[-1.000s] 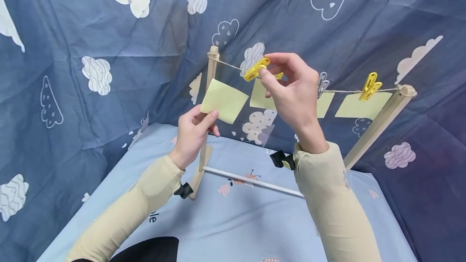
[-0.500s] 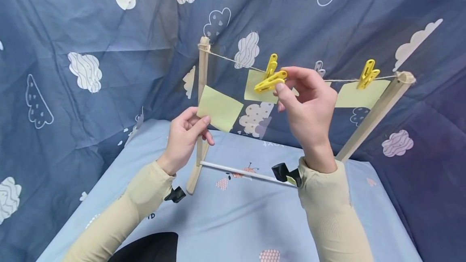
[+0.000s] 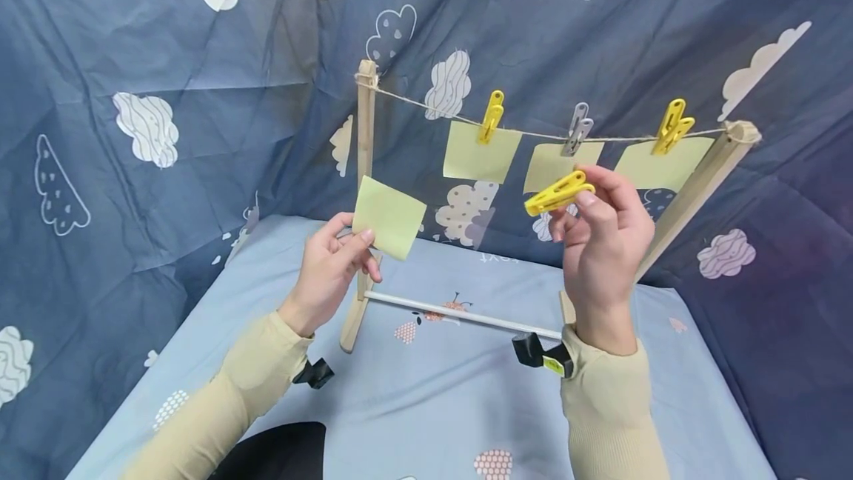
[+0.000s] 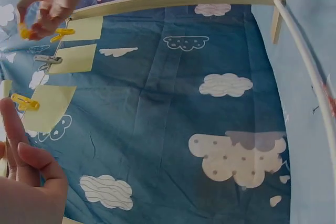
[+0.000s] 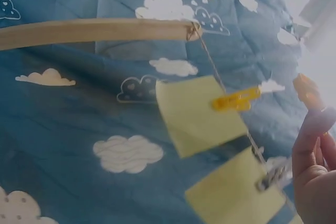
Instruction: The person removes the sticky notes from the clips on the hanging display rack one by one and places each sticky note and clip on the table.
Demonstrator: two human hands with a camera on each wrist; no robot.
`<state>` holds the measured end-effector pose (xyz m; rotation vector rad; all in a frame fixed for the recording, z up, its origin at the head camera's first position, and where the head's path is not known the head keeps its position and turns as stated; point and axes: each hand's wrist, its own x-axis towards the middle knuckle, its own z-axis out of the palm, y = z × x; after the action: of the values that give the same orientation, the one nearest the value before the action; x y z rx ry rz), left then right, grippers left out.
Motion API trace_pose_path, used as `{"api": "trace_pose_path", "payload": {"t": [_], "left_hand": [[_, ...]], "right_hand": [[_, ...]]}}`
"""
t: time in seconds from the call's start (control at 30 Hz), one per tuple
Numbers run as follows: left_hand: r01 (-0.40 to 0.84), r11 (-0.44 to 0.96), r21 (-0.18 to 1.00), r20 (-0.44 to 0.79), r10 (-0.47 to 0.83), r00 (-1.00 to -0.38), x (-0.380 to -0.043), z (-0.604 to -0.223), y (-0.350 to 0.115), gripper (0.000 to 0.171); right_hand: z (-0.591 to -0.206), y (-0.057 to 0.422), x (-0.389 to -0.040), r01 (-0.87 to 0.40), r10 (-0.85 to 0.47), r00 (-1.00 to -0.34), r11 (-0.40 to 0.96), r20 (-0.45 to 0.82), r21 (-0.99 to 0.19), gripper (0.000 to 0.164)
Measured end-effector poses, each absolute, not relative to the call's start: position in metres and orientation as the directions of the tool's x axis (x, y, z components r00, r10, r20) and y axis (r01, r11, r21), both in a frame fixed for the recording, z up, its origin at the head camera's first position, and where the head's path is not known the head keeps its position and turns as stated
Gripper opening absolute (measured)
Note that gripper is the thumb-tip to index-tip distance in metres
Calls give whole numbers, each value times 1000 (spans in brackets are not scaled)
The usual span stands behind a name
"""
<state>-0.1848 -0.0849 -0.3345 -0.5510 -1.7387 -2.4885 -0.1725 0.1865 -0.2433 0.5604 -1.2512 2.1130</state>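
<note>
In the head view my left hand [image 3: 326, 265] pinches a yellow sticky note [image 3: 392, 215] by its lower left edge, thumb in front. My right hand [image 3: 606, 250] pinches a yellow clothespin [image 3: 558, 192] between thumb and index finger, below and in front of the string [image 3: 413, 101]. Three notes hang from that string. A yellow clothespin [image 3: 492, 118] holds the left note [image 3: 476, 158], a grey clothespin [image 3: 578, 129] the middle note [image 3: 543, 167], and another yellow clothespin [image 3: 673, 128] the right note [image 3: 660, 165]. The left wrist view shows the left fingers [image 4: 44, 161] from behind.
A left wooden post [image 3: 366, 124] and a right wooden post [image 3: 693, 195] carry the string. Low between them runs a white rod [image 3: 453, 315] over a light blue printed sheet [image 3: 426, 391]. A dark blue cloud-patterned cloth [image 3: 220, 43] hangs behind.
My right hand has moved right and down from the string with the clothespin, uncovering the hanging notes. My left hand with its note has shifted slightly left and down in view.
</note>
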Motion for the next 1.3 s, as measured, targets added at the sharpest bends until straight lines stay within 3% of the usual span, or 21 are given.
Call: {"api": "trace_pose_path", "payload": {"t": [0.6, 0.97, 1.3], "left_hand": [[160, -206, 965, 206, 222, -953, -183, -378, -85, 14], [53, -100, 994, 68, 155, -986, -187, -410, -84, 22], [30, -159, 987, 49, 116, -992, -189, -432, -80, 17]], "right_hand": [[-311, 240, -159, -520, 400, -842, -421, 363, -743, 29], [-362, 273, -151, -303, 444, -888, -364, 121, -881, 27], [-401, 291, -145, -150, 428, -903, -388, -34, -910, 29]]}}
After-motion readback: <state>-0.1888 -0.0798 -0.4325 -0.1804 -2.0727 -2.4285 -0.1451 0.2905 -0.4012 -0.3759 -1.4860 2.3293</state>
